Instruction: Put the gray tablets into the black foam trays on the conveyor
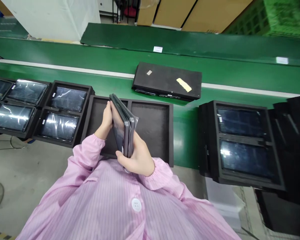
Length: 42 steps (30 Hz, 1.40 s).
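Between my two hands stands a small stack of flat dark screen panels (124,128), tipped on edge, with a bit of clear film sticking out on the right. My left hand (107,118) presses against the stack's far left side. My right hand (137,156) wraps the near end, its thumb across the lower edge. Both hands are closed on the panels. Below them lies a black foam tray (152,130) with two compartments; its right compartment holds nothing, and the left one is partly hidden by my hands and the panels.
Foam trays with screens (60,126) sit to the left. At the right, stacked trays (242,140) hold more screens. A closed black foam stack (165,80) with a yellow label lies on the green work surface (185,133). Cardboard boxes (175,13) and a green crate (262,20) stand behind.
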Each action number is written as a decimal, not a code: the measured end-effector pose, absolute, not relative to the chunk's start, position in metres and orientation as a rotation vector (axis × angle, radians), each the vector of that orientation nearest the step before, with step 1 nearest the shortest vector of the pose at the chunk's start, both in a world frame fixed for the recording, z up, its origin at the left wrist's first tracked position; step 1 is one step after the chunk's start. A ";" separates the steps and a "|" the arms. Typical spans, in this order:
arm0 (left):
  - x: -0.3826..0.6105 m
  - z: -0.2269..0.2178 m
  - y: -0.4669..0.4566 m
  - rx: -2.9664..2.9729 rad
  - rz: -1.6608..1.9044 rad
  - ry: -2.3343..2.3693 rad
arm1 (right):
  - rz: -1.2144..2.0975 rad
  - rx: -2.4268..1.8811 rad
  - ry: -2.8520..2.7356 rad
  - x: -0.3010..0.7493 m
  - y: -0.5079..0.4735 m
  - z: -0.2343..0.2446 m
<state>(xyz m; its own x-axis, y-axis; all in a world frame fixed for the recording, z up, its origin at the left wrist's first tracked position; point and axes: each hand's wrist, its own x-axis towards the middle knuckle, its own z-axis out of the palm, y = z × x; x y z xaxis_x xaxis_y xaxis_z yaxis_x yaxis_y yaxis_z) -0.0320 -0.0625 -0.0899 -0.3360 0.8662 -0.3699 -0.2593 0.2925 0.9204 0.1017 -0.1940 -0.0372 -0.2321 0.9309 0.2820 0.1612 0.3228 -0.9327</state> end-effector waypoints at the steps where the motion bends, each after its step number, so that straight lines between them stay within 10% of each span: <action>1: -0.033 -0.087 -0.057 0.579 1.317 1.468 | 0.990 -0.989 -1.650 0.102 -0.197 -0.043; 19: -0.028 -0.066 -0.016 1.344 1.682 1.019 | 1.058 -0.844 -1.668 0.122 -0.209 -0.124; 42: -0.018 -0.051 -0.029 1.305 1.480 0.894 | 1.071 -0.971 -1.361 0.116 -0.150 -0.067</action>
<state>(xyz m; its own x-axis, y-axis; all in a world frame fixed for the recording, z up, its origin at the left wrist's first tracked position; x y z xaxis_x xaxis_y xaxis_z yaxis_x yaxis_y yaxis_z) -0.0182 -0.0287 -0.0509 0.0056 0.9537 0.3008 -0.1775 -0.2950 0.9388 0.1162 -0.1497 -0.0672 -0.0670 0.9640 0.2574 -0.0235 0.2564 -0.9663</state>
